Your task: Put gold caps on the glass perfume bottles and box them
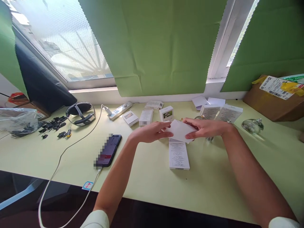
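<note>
Between my two hands is a folded white sheet of paper or thin card (pixel 180 130). My left hand (pixel 154 131) pinches its left edge with thumb and fingers. At its right side, my right hand (pixel 204 128) grips it the same way. Just below the sheet lies a white printed box (pixel 179 155), its far end covered by the sheet. Behind my hands stands a small white box with a picture (pixel 166 114). Shiny glass-like items (pixel 210 138) show partly under my right hand.
White boxes (pixel 146 117) lie behind my left hand, and open white boxes (pixel 229 113) stand at right beside a clear glass ornament (pixel 252 126). A phone (pixel 109 150) on a cable, a power strip (pixel 120 110) and a headset (pixel 81 114) are at left. A cardboard carton (pixel 273 99) stands far right.
</note>
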{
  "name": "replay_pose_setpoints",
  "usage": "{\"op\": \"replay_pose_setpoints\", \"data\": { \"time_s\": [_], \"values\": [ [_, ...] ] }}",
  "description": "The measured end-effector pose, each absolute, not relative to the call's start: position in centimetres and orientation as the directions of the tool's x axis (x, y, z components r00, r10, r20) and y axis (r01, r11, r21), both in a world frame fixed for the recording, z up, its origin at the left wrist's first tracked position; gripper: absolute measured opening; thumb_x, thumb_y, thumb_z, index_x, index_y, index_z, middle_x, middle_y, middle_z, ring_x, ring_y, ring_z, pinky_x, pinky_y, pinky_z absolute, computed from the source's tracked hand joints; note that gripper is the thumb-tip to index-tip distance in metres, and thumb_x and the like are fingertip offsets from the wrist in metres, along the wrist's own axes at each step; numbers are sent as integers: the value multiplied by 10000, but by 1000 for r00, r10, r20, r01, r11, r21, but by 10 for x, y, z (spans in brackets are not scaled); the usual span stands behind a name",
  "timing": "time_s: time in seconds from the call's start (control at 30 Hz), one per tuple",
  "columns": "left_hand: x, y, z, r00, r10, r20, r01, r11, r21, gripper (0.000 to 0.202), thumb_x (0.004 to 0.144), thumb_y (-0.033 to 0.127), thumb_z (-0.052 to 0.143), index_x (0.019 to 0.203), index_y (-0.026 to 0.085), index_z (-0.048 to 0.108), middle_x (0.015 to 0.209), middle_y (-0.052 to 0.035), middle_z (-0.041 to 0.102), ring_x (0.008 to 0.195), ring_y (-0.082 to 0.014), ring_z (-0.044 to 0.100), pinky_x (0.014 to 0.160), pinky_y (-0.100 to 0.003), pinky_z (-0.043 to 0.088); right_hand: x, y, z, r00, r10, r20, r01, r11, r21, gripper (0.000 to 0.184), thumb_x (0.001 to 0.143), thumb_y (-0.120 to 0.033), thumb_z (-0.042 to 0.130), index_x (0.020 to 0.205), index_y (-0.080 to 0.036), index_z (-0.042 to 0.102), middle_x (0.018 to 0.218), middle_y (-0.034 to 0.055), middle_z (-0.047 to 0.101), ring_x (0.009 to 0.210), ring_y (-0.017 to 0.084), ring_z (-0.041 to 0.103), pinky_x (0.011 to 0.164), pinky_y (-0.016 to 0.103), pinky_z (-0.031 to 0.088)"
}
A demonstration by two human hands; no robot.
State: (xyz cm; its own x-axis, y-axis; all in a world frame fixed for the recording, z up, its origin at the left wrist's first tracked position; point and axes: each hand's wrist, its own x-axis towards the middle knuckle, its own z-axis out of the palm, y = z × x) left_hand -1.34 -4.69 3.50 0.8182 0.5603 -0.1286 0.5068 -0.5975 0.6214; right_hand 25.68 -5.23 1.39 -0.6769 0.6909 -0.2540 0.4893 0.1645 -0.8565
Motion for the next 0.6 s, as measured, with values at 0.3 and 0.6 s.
{"op": "replay_pose_setpoints", "data": {
  "time_s": [0.3, 0.6],
  "values": [
    [-6, -38, 43, 917, 399, -17, 316, -698, 642, 432, 971, 241, 472, 1389, 345, 498, 1317, -75, 588, 1111, -193, 598, 808, -288, 501, 255, -50, 13, -730, 621, -285, 548, 283, -787, 956, 682, -500, 773, 1511, -396, 308, 1496, 3, 457, 1210, 269, 568, 988, 354, 471],
    [-13, -44, 39, 823, 567, -43, 447, -599, 665, 792, 817, 481, 686, 1495, 372, 293, 1534, -68, 335, 1208, -222, 538, 956, -347, 503, 252, -48, 4, -614, 737, -283, 647, 265, -715, 1041, 622, -565, 785, 1512, -378, 278, 1432, 48, 507, 1201, 324, 570, 899, 383, 528]
  ]
}}
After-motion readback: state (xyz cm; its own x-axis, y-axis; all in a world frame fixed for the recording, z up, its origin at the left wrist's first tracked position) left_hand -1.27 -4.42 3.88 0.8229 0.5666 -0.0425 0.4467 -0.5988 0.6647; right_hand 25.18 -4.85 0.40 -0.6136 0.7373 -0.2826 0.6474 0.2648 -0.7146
